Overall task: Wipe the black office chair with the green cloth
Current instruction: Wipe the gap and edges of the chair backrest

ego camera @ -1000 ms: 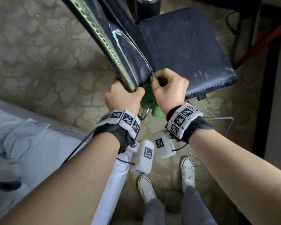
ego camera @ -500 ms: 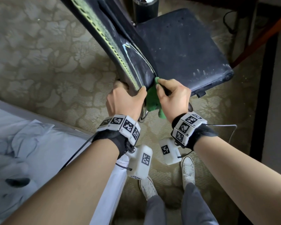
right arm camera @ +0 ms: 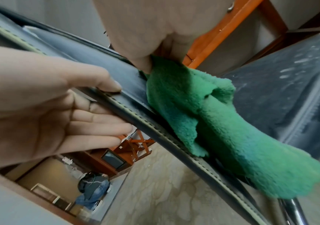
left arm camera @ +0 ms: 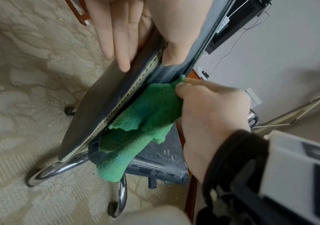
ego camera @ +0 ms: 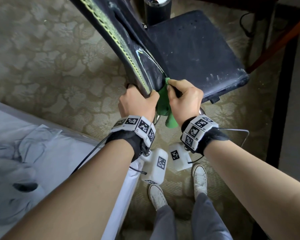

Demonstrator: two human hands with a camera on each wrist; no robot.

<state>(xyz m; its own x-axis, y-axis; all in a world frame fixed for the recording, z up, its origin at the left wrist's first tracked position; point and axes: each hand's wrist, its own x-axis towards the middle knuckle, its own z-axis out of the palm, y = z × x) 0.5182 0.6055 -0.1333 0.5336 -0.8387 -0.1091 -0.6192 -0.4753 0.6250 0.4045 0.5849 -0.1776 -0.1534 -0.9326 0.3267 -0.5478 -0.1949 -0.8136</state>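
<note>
The black office chair's backrest [ego camera: 128, 49] slants from the top left down to its dusty seat [ego camera: 197, 54]. My left hand [ego camera: 139, 101] grips the backrest's lower edge, thumb on the front and straight fingers [left arm camera: 120, 45] behind. My right hand [ego camera: 185, 96] pinches the green cloth [ego camera: 164, 104] and holds it against the front of the backrest just above the seat. The cloth [left arm camera: 140, 126] hangs down below the hand [left arm camera: 209, 109]. From the right wrist, the cloth [right arm camera: 203, 118] drapes along the stitched edge beside my left hand [right arm camera: 49, 114].
A bed with white sheets [ego camera: 33, 161] lies at the left. A black cylinder [ego camera: 157, 9] stands behind the seat. Wooden furniture legs [ego camera: 275, 40] and a cable are at the right. The chrome chair base with castors [left arm camera: 59, 170] is on patterned carpet near my white shoes [ego camera: 158, 196].
My right hand with the cloth has shifted only slightly at the bottom of the backrest. The left hand keeps its grip in the same place.
</note>
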